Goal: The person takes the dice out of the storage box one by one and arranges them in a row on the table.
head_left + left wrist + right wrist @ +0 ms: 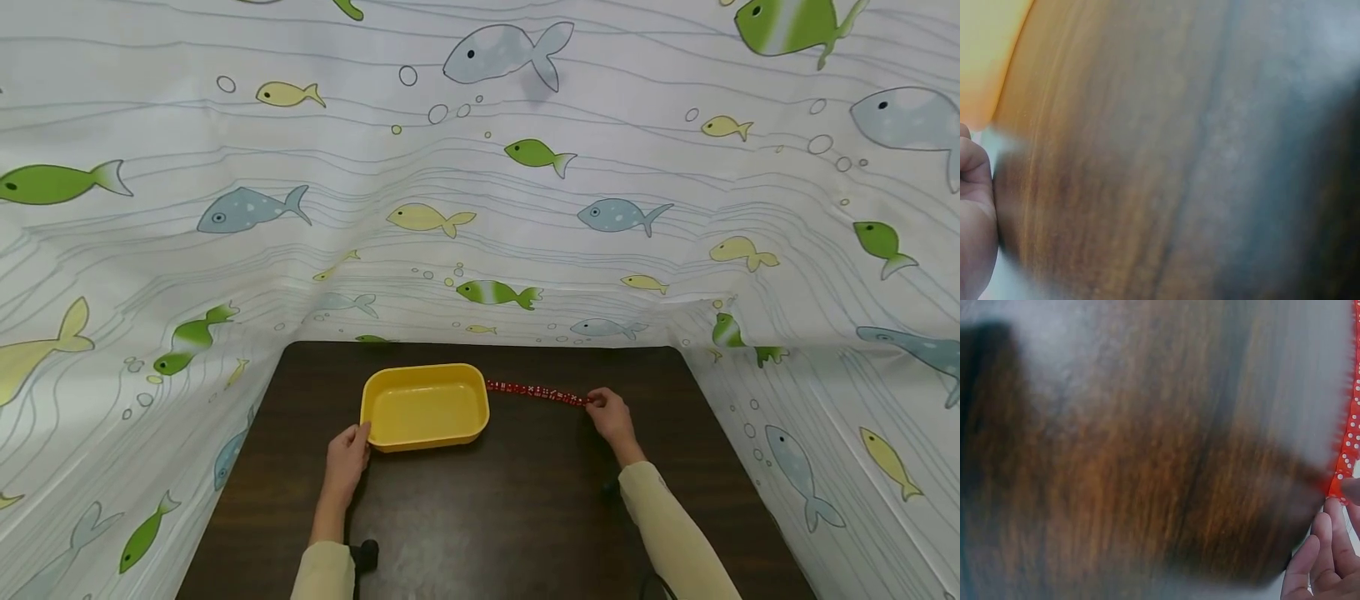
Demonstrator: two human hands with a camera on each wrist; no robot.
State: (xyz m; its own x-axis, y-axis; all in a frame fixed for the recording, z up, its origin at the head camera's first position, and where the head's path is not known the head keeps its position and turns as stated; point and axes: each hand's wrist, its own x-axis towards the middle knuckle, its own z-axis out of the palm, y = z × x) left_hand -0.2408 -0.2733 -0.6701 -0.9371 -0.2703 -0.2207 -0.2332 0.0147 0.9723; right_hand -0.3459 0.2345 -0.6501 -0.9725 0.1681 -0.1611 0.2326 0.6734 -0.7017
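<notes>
A yellow tray sits toward the back of the dark table, with nothing visible inside it. My left hand grips its near left corner, thumb by the rim. From the tray's right side a row of red dice with white dots runs rightward in a line. At the right end of that row, my right hand pinches the last die between thumb and fingertips. The right wrist view shows the red dice at its edge, partly cut off. Only a corner of the yellow tray appears in the left wrist view.
The dark wooden table has its far edge just behind the tray. A white curtain printed with fish surrounds it at the back and both sides. A black wrist device is by the left sleeve.
</notes>
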